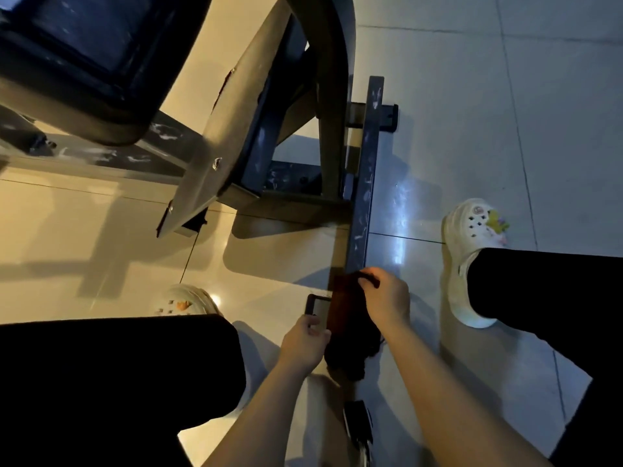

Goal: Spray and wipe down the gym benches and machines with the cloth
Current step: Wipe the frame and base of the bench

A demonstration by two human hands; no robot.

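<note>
Head view, looking steeply down at a tiled floor (455,96) in dim, mixed warm and bluish light.

The dark steel base bar (365,170) of a gym bench frame runs from upper middle down toward the person. White scuff marks show along its top face. A short cross foot (387,116) sticks out at its far end. Slanted frame members (236,123) rise from it toward upper left, where a black padded seat (84,52) fills the corner.

The dark cloth (347,311) is draped over the near end of the base bar, with its bunched lower part hanging down to the floor between the two forearms.

The right hand (387,298) lies on top of the cloth, its fingers curled over the cloth's upper edge and gripping it against the bar. The left hand (305,342) is at the left side of the bar, fingers curled, pinching the cloth's near edge; it sits just beside a small dark end bracket (315,303) of the frame.

The person crouches: black trouser legs (118,372) fill lower left and right. A white clog (472,257) with charms stands to the right of the bar, and a second clog (185,299) shows partly to the left. A small dark object (359,423) lies on the floor near the bottom edge; what it is cannot be told.
</note>
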